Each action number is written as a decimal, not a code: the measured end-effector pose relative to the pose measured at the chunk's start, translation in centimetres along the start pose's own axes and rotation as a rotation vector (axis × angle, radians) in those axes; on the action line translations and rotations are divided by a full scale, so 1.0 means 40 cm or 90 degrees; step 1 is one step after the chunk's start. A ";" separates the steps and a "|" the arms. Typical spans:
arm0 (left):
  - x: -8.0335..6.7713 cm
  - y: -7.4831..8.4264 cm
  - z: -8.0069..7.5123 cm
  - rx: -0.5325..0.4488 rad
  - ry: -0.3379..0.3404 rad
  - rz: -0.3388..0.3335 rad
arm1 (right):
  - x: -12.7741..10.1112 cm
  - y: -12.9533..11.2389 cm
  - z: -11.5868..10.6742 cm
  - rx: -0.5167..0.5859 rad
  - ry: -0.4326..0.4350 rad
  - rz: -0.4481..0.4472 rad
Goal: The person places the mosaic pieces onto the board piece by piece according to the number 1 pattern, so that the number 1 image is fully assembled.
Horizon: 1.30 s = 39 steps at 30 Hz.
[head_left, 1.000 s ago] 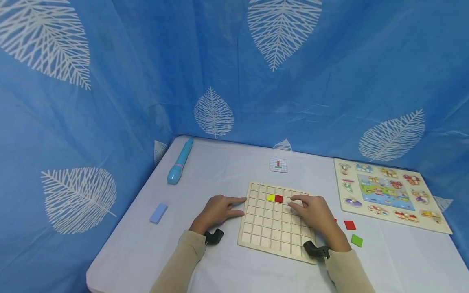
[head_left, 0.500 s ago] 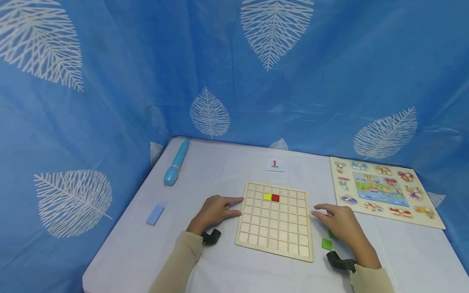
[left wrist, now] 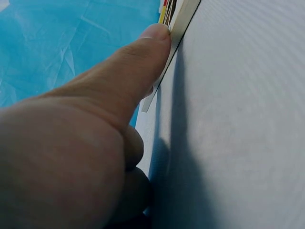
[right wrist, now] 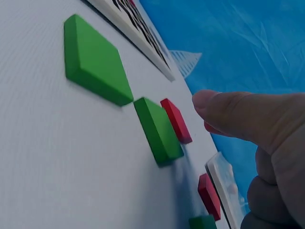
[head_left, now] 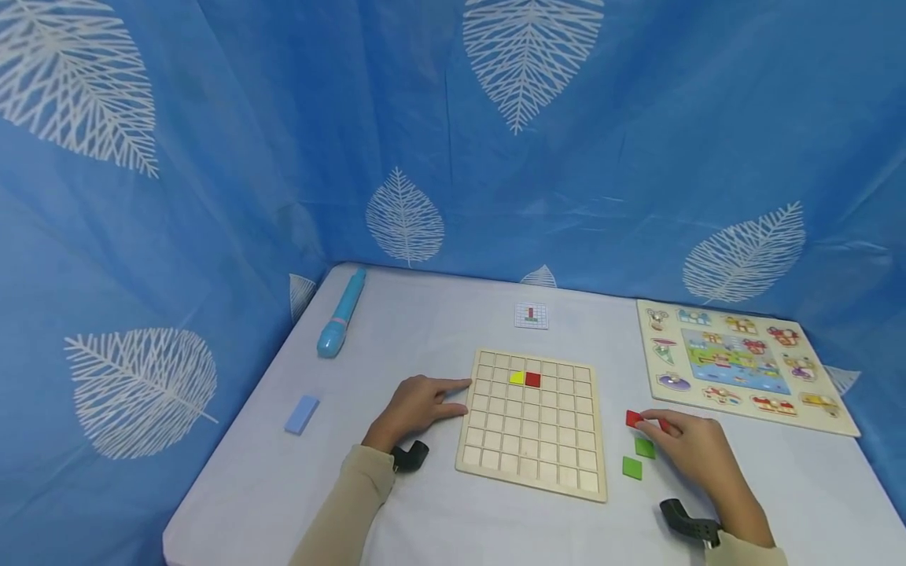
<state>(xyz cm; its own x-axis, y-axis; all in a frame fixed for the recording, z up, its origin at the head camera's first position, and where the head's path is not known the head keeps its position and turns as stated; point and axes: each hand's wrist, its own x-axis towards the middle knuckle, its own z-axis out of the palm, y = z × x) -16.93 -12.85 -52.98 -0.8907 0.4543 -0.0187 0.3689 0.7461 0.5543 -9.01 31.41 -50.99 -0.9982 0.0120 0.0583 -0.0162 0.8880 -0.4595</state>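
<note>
A wooden grid board (head_left: 531, 440) lies at the middle of the white table, with a yellow tile (head_left: 517, 378) and a red tile (head_left: 533, 380) side by side in its second row. My left hand (head_left: 418, 405) rests beside the board, straight fingers against its left edge (left wrist: 183, 19). My right hand (head_left: 686, 448) lies right of the board, fingertips at a loose red tile (head_left: 633, 418) (right wrist: 176, 119); contact is unclear. Two green tiles (head_left: 645, 447) (head_left: 632, 468) lie just before that hand. A second red tile (right wrist: 209, 195) shows under the fingers.
A blue pen (head_left: 343, 314) and a light-blue block (head_left: 302, 413) lie at the left. A small pattern card (head_left: 531, 315) sits behind the board. A picture peg puzzle (head_left: 736, 362) lies at the back right. Blue leaf-print curtain (head_left: 212, 196) walls the table.
My right hand has left the grid board and moved right and toward me to the loose tiles. The left hand has stayed at the board's left edge.
</note>
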 end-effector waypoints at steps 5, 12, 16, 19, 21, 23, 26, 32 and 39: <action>0.001 -0.006 0.002 -0.008 0.006 0.015 | -0.005 0.024 -0.003 0.006 -0.013 0.035; 0.002 -0.017 0.010 -0.003 0.019 0.040 | -0.008 0.048 0.002 0.031 -0.030 0.048; 0.000 -0.018 0.013 0.000 0.022 0.044 | -0.009 0.050 0.009 0.030 -0.037 0.045; 0.001 -0.016 0.014 0.001 0.018 0.038 | -0.010 0.050 0.015 0.016 -0.033 0.033; 0.003 -0.015 0.012 0.007 0.013 0.036 | -0.010 0.049 0.019 0.009 -0.024 0.024; 0.006 -0.015 0.010 0.014 0.008 0.032 | -0.009 0.049 0.024 0.005 -0.012 0.016; 0.007 -0.015 0.005 0.023 0.005 0.029 | -0.005 0.046 0.028 0.004 -0.008 0.014; 0.004 -0.012 0.003 0.019 0.007 0.023 | -0.005 0.043 0.030 -0.005 -0.016 0.015; 0.004 -0.012 0.006 0.013 0.013 0.031 | -0.006 0.044 0.030 -0.006 -0.011 0.014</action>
<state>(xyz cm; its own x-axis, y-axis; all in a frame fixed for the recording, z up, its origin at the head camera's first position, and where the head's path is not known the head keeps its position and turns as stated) -17.19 -13.00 -53.46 -0.8766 0.4805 0.0248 0.4170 0.7329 0.5375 -8.87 32.42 -52.88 -0.9992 0.0232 0.0329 0.0058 0.8919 -0.4522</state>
